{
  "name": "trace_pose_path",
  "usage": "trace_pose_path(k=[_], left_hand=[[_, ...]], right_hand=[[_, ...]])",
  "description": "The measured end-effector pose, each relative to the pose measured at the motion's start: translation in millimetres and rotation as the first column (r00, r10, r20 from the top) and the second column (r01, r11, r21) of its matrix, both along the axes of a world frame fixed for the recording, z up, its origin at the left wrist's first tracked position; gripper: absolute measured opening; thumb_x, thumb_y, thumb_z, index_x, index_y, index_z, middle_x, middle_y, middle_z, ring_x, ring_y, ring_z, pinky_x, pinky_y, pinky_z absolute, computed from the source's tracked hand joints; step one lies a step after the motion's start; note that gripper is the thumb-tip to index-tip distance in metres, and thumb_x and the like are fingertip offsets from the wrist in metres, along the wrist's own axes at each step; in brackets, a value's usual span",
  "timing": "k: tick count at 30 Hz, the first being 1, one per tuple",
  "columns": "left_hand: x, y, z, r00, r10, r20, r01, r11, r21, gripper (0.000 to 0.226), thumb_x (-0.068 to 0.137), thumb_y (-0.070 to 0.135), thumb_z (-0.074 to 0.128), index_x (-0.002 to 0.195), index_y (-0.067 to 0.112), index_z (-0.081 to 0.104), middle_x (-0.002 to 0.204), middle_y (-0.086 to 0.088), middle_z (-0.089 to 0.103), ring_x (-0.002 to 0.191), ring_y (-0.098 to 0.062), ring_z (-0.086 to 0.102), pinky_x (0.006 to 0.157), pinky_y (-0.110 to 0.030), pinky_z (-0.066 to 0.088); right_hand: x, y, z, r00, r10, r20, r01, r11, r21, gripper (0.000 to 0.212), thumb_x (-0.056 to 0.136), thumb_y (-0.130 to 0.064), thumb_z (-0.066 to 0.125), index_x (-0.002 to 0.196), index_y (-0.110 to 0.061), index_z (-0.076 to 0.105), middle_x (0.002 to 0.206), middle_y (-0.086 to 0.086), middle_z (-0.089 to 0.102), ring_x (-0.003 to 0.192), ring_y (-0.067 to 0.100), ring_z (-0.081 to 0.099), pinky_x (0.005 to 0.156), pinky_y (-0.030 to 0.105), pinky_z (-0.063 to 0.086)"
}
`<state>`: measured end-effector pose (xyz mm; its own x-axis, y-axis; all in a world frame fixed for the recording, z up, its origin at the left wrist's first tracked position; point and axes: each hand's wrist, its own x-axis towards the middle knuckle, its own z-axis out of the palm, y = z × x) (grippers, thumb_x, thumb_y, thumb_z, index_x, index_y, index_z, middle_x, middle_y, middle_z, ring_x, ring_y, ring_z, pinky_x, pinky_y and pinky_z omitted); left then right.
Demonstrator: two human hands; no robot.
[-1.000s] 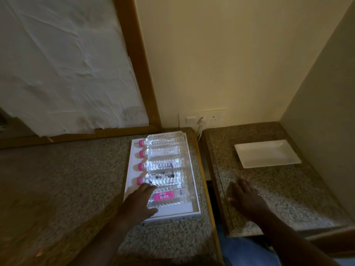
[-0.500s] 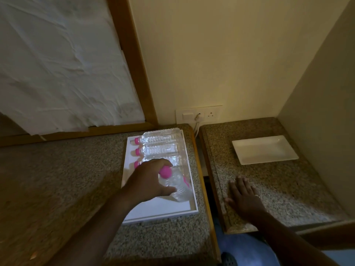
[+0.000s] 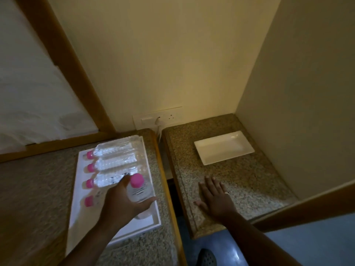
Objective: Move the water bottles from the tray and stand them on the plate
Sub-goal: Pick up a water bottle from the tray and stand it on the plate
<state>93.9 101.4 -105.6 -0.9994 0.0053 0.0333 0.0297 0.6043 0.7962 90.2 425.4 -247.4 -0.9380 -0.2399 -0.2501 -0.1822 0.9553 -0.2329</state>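
Head view: your left hand point(image 3: 123, 202) is gripping the first pink-capped clear plastic bottle point(image 3: 138, 191) over the white rectangular tray point(image 3: 76, 204); four are lying there, the white rectangular plate point(image 3: 223, 147) at right is waiting bare, and your right hand point(image 3: 215, 200) is resting open.

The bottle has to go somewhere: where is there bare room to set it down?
The plate is bare. Free counter lies between it and the right hand. The tray is crowded with bottles; the left hand holds one.

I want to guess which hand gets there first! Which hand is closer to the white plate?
Right. The right hand lies flat on the counter just before the plate; the left hand holds a bottle over the tray.
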Motion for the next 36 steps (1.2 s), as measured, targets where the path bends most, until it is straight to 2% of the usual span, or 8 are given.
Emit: trace_pose_path(k=[2, 6, 12, 16, 20, 27, 31, 36], left_hand=[[-3.5, 3.4, 7.6, 0.998, 0.056, -0.006, -0.056, 0.998, 0.022, 0.069, 0.038, 0.075, 0.081, 0.093, 0.040, 0.061, 0.084, 0.013, 0.072, 0.081, -0.005, 0.067, 0.072, -0.037, 0.057], [-26.3, 25.6, 37.1, 0.996, 0.068, -0.048, -0.066, 0.996, 0.055, 0.058, 0.039, 0.069, 0.082, 0.091, 0.052, 0.063, 0.083, 0.029, 0.072, 0.077, 0.006, 0.068, 0.061, -0.011, 0.052], [-102.3, 129.2, 55.7, 0.996, -0.070, -0.053, 0.076, 0.989, 0.127, 0.052, 0.045, 0.049, 0.090, 0.090, 0.031, 0.071, 0.079, 0.011, 0.076, 0.074, -0.005, 0.072, 0.061, -0.026, 0.059], [-158.0, 225.5, 38.9, 0.989, -0.123, -0.081, 0.132, 0.985, 0.110, 0.061, 0.050, 0.049, 0.089, 0.097, 0.023, 0.061, 0.087, 0.016, 0.067, 0.076, 0.008, 0.064, 0.063, -0.005, 0.046], [-199.8, 306.0, 5.3, 0.982, -0.184, -0.039, 0.188, 0.970, 0.155, 0.065, 0.056, 0.042, 0.091, 0.109, 0.020, 0.060, 0.103, 0.003, 0.070, 0.093, -0.014, 0.067, 0.076, -0.026, 0.053], [-225.7, 362.6, -39.7, 0.971, -0.238, -0.012, 0.238, 0.966, 0.102, 0.071, 0.054, 0.043, 0.092, 0.112, 0.020, 0.058, 0.104, 0.004, 0.067, 0.095, -0.017, 0.064, 0.080, -0.031, 0.053], [-227.1, 367.1, -47.5, 0.972, -0.233, -0.033, 0.234, 0.970, 0.062, 0.069, 0.054, 0.048, 0.089, 0.109, 0.022, 0.056, 0.098, 0.010, 0.058, 0.089, -0.011, 0.054, 0.064, -0.012, 0.036], [-226.1, 364.8, -47.5, 0.956, -0.291, -0.029, 0.292, 0.954, 0.064, 0.083, 0.051, 0.049, 0.091, 0.119, 0.020, 0.052, 0.109, 0.007, 0.059, 0.099, -0.014, 0.055, 0.079, -0.028, 0.045]], right_hand=[[-2.0, 20.8, -3.0, 0.999, -0.041, -0.036, 0.040, 0.999, -0.008, 0.081, 0.094, -0.076, 0.016, 0.154, -0.021, 0.024, 0.161, 0.010, 0.008, 0.149, 0.034, 0.002, 0.117, 0.052, -0.001], [-10.5, 69.4, -6.6, 0.990, -0.117, -0.081, 0.115, 0.993, -0.020, 0.076, 0.095, -0.073, 0.022, 0.153, -0.025, 0.027, 0.161, 0.010, 0.017, 0.149, 0.030, 0.005, 0.118, 0.052, 0.002], [-26.7, 130.5, -13.2, 0.987, -0.122, -0.101, 0.123, 0.992, 0.006, 0.079, 0.092, -0.075, 0.028, 0.156, -0.031, 0.010, 0.164, 0.005, 0.002, 0.151, 0.029, -0.002, 0.118, 0.052, -0.003], [-38.8, 154.3, -13.2, 0.984, -0.137, -0.115, 0.139, 0.990, 0.013, 0.086, 0.089, -0.077, 0.022, 0.157, -0.026, 0.009, 0.162, 0.010, -0.003, 0.150, 0.033, -0.007, 0.115, 0.055, -0.011], [-39.9, 159.7, -19.5, 0.978, -0.152, -0.145, 0.153, 0.988, -0.005, 0.086, 0.089, -0.077, 0.020, 0.157, -0.025, 0.010, 0.163, 0.010, -0.007, 0.149, 0.034, -0.011, 0.115, 0.055, -0.016], [-38.9, 158.0, -22.7, 0.966, -0.165, -0.199, 0.162, 0.986, -0.030, 0.082, 0.092, -0.073, 0.025, 0.156, -0.021, 0.018, 0.164, 0.012, 0.005, 0.151, 0.034, -0.006, 0.117, 0.059, -0.007], [-38.3, 159.1, -26.4, 0.961, -0.171, -0.217, 0.167, 0.985, -0.039, 0.081, 0.093, -0.071, 0.033, 0.154, -0.019, 0.024, 0.164, 0.013, 0.013, 0.151, 0.035, 0.001, 0.117, 0.061, -0.001], [-37.0, 158.5, -29.0, 0.959, -0.168, -0.227, 0.159, 0.986, -0.057, 0.083, 0.092, -0.071, 0.037, 0.155, -0.021, 0.021, 0.164, 0.013, 0.012, 0.151, 0.034, 0.000, 0.117, 0.059, -0.004]])
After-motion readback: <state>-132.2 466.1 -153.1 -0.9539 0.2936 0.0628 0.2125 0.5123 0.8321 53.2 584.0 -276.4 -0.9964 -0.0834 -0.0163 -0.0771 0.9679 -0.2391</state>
